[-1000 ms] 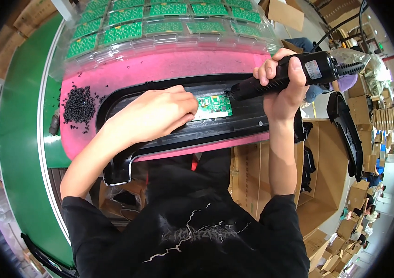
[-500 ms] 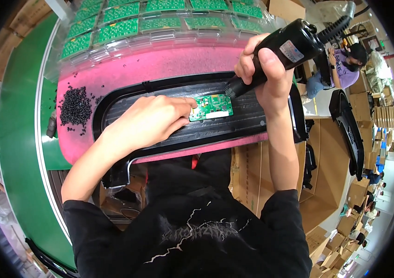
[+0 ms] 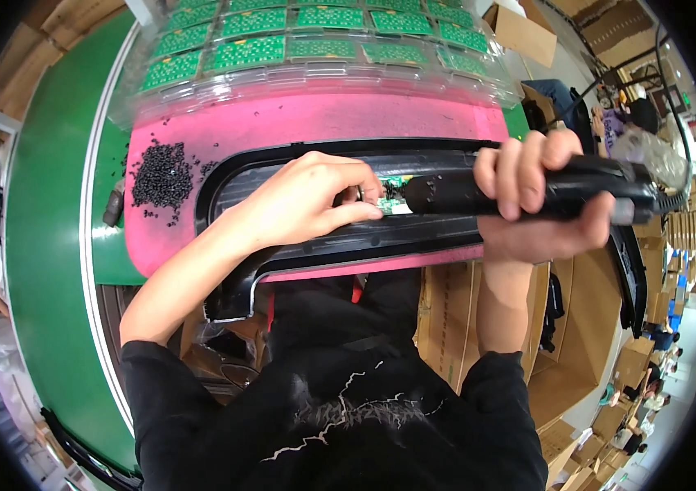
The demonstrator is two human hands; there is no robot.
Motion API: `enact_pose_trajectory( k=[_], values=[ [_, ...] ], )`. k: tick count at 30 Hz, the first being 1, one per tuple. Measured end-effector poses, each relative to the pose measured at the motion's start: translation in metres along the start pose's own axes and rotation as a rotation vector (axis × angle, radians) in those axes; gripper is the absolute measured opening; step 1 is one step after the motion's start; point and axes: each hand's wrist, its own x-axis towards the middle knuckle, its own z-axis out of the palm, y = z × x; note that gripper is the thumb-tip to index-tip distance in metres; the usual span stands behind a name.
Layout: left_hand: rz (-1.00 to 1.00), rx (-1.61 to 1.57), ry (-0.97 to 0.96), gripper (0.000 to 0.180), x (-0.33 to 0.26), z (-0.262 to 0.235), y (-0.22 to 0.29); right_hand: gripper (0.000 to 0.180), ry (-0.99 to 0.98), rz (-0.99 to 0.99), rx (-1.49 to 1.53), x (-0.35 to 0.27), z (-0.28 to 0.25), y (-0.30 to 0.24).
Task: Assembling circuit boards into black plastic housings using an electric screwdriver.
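A long black housing (image 3: 315, 242) with a raised rim lies across the pink mat, and a green circuit board (image 3: 398, 208) rests inside it. My left hand (image 3: 311, 196) reaches over the housing with thumb and bent forefinger closed at the board's left end. My right hand (image 3: 532, 192) is wrapped round a black electric screwdriver (image 3: 454, 191), tilted nearly flat with its nose pointing left. Its tip is over the board, beside my left fingertips, with small dark pieces clustered around it. The tool and fingers hide much of the board; exact tip contact cannot be seen.
A heap of small black screws (image 3: 161, 174) sits on the pink mat (image 3: 381, 106) at left. Behind it, clear plastic trays (image 3: 323, 82) hold several green boards. A dark small object (image 3: 114, 208) lies on the green table. Cardboard boxes (image 3: 577, 327) stand at right.
The screwdriver has swung from steeply raised to nearly flat, its tip moving left across the board to my left fingertips. My right hand has turned and moved right and down.
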Motion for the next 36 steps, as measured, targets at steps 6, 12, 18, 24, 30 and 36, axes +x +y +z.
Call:
enact_pose_trajectory(
  k=[6, 12, 18, 24, 30, 36],
  values=[
    [0.073, -0.129, 0.060, 0.020, 0.001, 0.004, -0.004, 0.050, 0.026, -0.035, 0.036, -0.003, 0.016, -0.014],
    [0.075, -0.100, 0.061, 0.019, -0.002, 0.001, 0.003, 0.051, 0.025, -0.041, 0.035, -0.002, 0.019, -0.012],
    [0.159, -0.085, 0.131, 0.018, -0.001, 0.002, -0.002, 0.052, 0.000, -0.018, -0.011, 0.000, 0.016, -0.008],
    [0.082, -0.080, 0.104, 0.014, 0.000, -0.003, 0.007, 0.064, -0.113, -0.041, 0.078, 0.001, 0.007, -0.008],
    [0.100, -0.126, 0.202, 0.013, -0.001, -0.001, 0.002, 0.063, -0.165, -0.018, 0.050, 0.000, 0.005, -0.003],
    [0.126, 0.128, 0.371, 0.009, -0.001, -0.001, 0.003, 0.059, -0.074, -0.029, -0.054, 0.000, 0.008, 0.010]
  ],
)
